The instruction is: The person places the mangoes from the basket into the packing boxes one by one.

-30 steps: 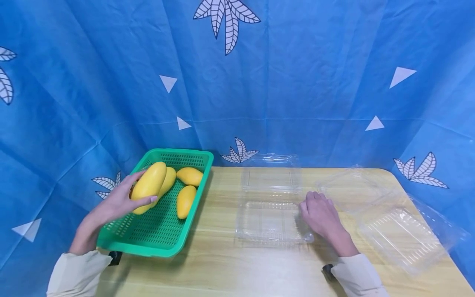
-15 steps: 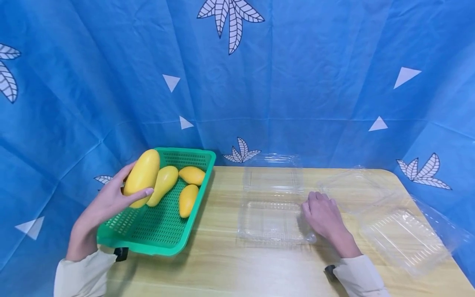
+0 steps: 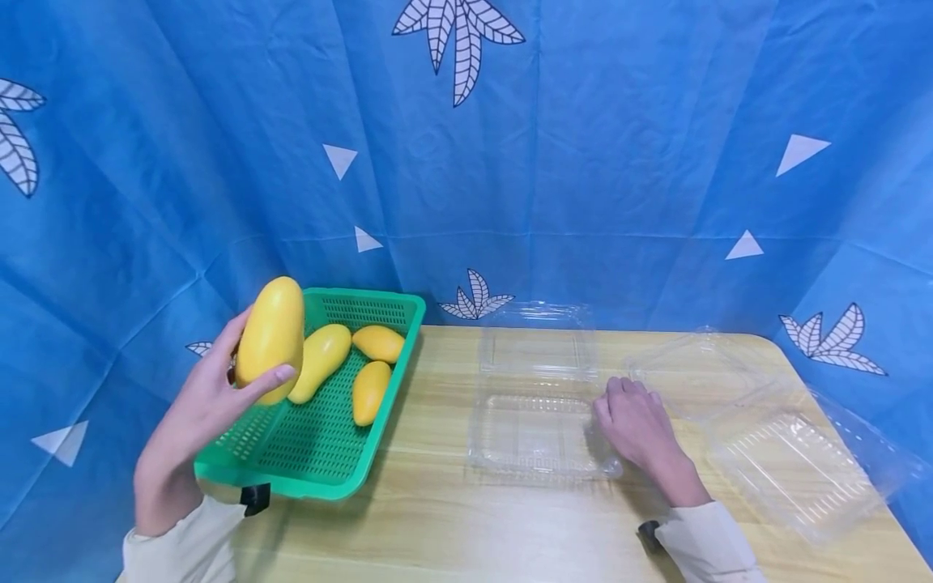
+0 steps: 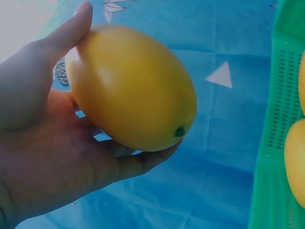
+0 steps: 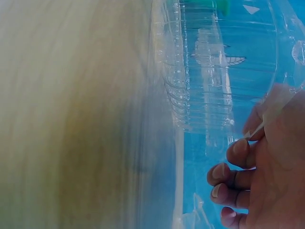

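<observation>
A large yellow mango [image 3: 273,344] is gripped by my left hand [image 3: 204,405], raised above the left side of the green basket [image 3: 385,421]. In the left wrist view, the thumb lies along one side of the mango [image 4: 138,90] and the fingers curl under it. Inside the basket are a long mango [image 3: 325,360] and two smaller mangoes, one at the back [image 3: 379,343] and one at the right [image 3: 372,393]. My right hand [image 3: 641,429] pinches the right edge of an opened clear plastic clamshell box [image 3: 535,433]. The right wrist view shows the thumb and forefinger on the plastic rim.
More clear plastic boxes lie opened on the right side of the table, one behind [image 3: 700,364] and one nearer the right edge [image 3: 798,470]. A blue patterned cloth [image 3: 583,162] hangs behind the wooden table [image 3: 430,502].
The left hand has lifted the mango up and to the left, away from the long mango, and tilted it more upright. The right hand stays at the box's edge.
</observation>
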Demonstrator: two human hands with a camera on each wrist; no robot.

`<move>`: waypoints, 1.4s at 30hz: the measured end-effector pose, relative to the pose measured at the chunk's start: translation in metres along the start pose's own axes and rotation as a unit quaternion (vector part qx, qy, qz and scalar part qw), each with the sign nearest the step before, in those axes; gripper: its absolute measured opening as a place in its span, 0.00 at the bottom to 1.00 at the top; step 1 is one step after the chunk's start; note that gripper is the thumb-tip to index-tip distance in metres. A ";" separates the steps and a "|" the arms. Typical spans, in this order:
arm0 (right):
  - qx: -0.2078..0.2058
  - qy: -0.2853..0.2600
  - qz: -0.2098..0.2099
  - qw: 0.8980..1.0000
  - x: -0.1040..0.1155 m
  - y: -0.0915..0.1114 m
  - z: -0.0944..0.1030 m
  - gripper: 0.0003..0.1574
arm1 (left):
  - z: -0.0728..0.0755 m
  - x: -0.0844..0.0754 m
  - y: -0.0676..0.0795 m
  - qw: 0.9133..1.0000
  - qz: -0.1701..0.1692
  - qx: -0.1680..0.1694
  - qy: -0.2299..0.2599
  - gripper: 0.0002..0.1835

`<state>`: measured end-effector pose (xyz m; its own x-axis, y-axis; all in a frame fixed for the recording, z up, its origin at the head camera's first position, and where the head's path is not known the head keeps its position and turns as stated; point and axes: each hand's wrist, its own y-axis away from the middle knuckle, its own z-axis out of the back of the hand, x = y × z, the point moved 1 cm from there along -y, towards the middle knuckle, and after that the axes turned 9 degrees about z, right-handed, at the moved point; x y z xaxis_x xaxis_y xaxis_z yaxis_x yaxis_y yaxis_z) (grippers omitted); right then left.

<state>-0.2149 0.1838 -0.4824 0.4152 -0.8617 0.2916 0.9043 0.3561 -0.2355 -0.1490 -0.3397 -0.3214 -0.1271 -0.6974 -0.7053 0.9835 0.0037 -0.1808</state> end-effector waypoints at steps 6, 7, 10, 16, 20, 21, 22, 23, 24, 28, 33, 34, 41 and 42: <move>-0.002 -0.003 0.003 1.000 0.000 0.000 0.001 0.15 | -0.006 -0.012 0.001 1.000 -0.014 -0.008 0.025 0.48; -0.004 -0.003 0.004 1.000 0.000 -0.001 0.001 0.15 | -0.007 -0.013 0.002 0.999 -0.019 -0.013 0.027 0.48; -0.008 -0.001 0.006 1.000 0.000 -0.002 0.000 0.15 | -0.012 -0.015 0.006 0.998 -0.028 -0.026 0.046 0.48; 0.002 -0.004 0.005 1.000 -0.001 -0.002 0.001 0.15 | -0.024 -0.025 0.009 0.995 -0.040 -0.035 0.088 0.50; 0.001 -0.002 0.005 1.000 -0.002 -0.001 0.004 0.15 | -0.032 -0.034 0.008 0.991 -0.045 -0.040 0.116 0.51; 0.000 -0.001 0.005 1.000 -0.003 -0.001 0.004 0.15 | -0.034 -0.035 0.007 0.991 -0.046 -0.041 0.122 0.51; -0.001 -0.002 0.006 1.000 -0.003 -0.001 0.005 0.15 | -0.035 -0.037 0.007 0.990 -0.048 -0.042 0.127 0.51; -0.002 -0.002 0.007 1.000 -0.003 -0.001 0.005 0.15 | -0.037 -0.038 0.007 0.989 -0.048 -0.044 0.130 0.51; -0.003 -0.003 0.008 1.000 -0.003 -0.001 0.005 0.15 | -0.039 -0.039 0.006 0.989 -0.049 -0.045 0.132 0.50; -0.004 -0.003 0.007 1.000 -0.003 0.000 0.004 0.15 | -0.046 -0.043 0.004 0.989 -0.049 -0.048 0.132 0.50; -0.005 -0.003 0.005 1.000 -0.003 0.000 0.003 0.15 | -0.057 -0.048 0.003 0.990 -0.049 -0.040 0.127 0.50; -0.006 -0.003 0.005 1.000 -0.002 0.000 0.003 0.15 | -0.060 -0.049 0.002 0.990 -0.049 -0.037 0.125 0.50; -0.008 0.001 0.006 1.000 -0.002 0.000 0.000 0.15 | -0.073 -0.055 0.000 0.991 -0.059 -0.016 0.117 0.49; -0.007 0.001 0.006 1.000 -0.001 0.000 0.000 0.15 | -0.075 -0.056 0.000 0.992 -0.062 -0.015 0.112 0.49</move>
<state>-0.2152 0.1849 -0.4831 0.4263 -0.8581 0.2862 0.8975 0.3616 -0.2526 -0.1515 -0.2470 -0.3339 -0.2750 -0.5173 -0.8104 0.9549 -0.0489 -0.2928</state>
